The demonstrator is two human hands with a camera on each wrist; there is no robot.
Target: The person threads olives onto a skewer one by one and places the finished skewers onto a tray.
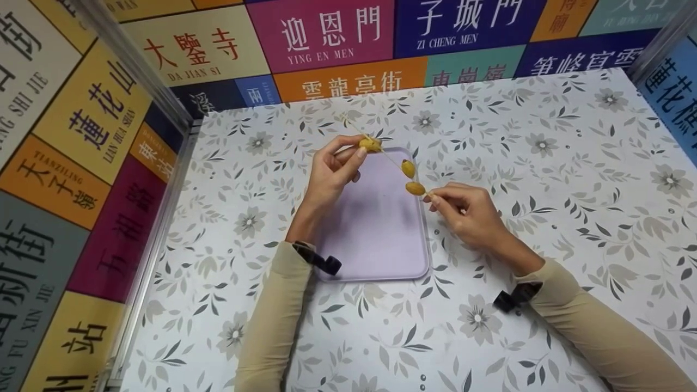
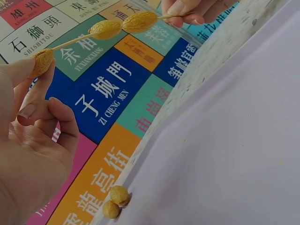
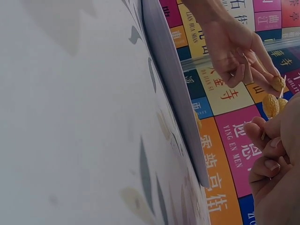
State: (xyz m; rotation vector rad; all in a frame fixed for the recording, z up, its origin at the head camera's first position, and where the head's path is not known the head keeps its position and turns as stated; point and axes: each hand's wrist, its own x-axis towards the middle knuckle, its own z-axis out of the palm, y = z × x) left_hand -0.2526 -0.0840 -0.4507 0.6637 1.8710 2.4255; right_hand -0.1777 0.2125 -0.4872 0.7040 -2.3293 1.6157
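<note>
A thin wooden skewer [image 2: 70, 42] runs between both hands above the tray. Two wrinkled yellow oval fruits, one [image 1: 408, 169] and another [image 1: 415, 188], are threaded on it near my right hand. Thumb and fingers of my left hand [image 1: 335, 166] pinch a third yellow fruit [image 2: 43, 62], which sits on the skewer near its far end. My right hand [image 1: 463, 212] pinches the near end of the skewer just behind the last fruit. Two more yellow fruits [image 2: 119, 194] rest against each other at the tray's far edge in the left wrist view.
Below the hands lies a pale purple tray [image 1: 375, 245] with a raised rim. It is on a table [image 1: 490, 348] with a white floral cover. Panels with large printed characters [image 1: 337, 32] stand along the back and left sides.
</note>
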